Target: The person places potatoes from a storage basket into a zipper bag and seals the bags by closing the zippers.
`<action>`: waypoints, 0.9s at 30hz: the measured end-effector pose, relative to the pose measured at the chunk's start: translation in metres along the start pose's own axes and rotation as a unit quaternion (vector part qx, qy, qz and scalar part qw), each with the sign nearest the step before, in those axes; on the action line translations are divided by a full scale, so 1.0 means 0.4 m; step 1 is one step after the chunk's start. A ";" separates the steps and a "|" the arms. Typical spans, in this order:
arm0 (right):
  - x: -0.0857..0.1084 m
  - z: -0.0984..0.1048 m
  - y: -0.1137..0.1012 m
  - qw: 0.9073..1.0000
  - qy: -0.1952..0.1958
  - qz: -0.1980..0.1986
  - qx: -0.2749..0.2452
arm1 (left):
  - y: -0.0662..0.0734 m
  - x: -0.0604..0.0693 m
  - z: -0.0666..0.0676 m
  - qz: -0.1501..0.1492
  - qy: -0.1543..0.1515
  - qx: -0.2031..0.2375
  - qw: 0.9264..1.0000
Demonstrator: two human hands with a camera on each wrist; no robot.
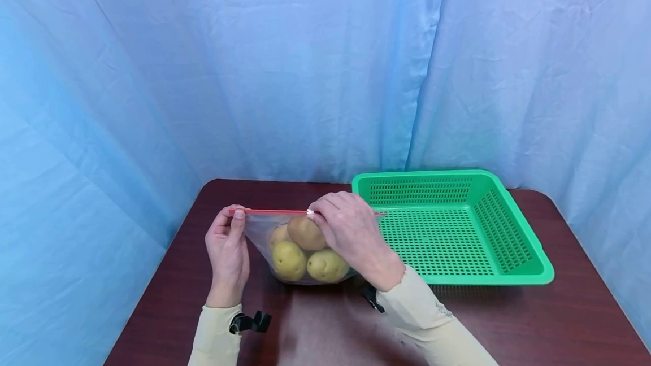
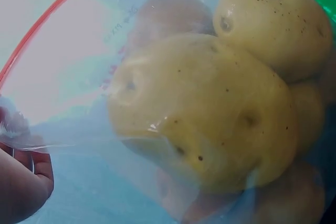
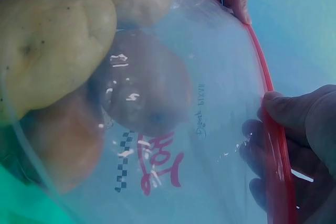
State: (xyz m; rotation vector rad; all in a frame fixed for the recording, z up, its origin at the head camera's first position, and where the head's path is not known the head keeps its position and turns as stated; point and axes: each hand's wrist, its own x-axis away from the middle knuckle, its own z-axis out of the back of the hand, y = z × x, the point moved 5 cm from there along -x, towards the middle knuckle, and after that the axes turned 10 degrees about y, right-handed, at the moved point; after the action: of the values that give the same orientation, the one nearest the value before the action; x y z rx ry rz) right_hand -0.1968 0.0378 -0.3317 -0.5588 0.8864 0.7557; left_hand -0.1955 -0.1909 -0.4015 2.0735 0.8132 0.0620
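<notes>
A clear zip bag (image 1: 259,230) with a red closure strip (image 1: 274,212) stands on the table, holding several potatoes (image 1: 289,261). My left hand (image 1: 227,256) pinches the strip's left end between thumb and fingers. With thumb and fingertips, my right hand (image 1: 353,236) pinches the strip near a small white slider (image 1: 310,212). In the right wrist view, the thumb of the right hand (image 3: 310,124) presses one side of the red strip, fingers behind the film. Pink lettering (image 3: 160,166) shows on the bag there. My right hand hides the bag's right part in the head view.
A green perforated plastic basket (image 1: 529,247) stands on the table to the right of the bag. The dark red-brown table (image 1: 315,332) has rounded far corners. Pale blue curtains (image 1: 305,72) hang behind and at both sides.
</notes>
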 end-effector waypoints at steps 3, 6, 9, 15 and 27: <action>0.001 0.003 0.002 1.000 -0.001 -0.002 -0.005 | 0.000 0.002 -0.002 0.002 0.002 0.003 1.000; 0.002 0.007 0.003 1.000 0.005 -0.002 -0.005 | 0.000 0.002 -0.002 0.004 0.006 0.000 1.000; 0.004 0.011 0.004 1.000 0.007 -0.002 -0.004 | 0.000 0.003 -0.002 0.004 0.009 -0.006 1.000; 0.008 0.018 0.008 1.000 0.004 -0.008 -0.004 | 0.002 0.003 -0.003 0.004 0.016 -0.014 1.000; 0.014 0.026 0.015 1.000 0.011 -0.011 0.000 | 0.002 0.002 -0.002 0.000 0.013 -0.016 1.000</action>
State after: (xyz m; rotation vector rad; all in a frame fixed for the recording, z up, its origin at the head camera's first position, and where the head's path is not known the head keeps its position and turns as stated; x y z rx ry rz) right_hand -0.1940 0.0509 -0.3318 -0.5783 0.8986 0.7304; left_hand -0.1945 -0.1901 -0.4004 2.0464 0.8227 0.1007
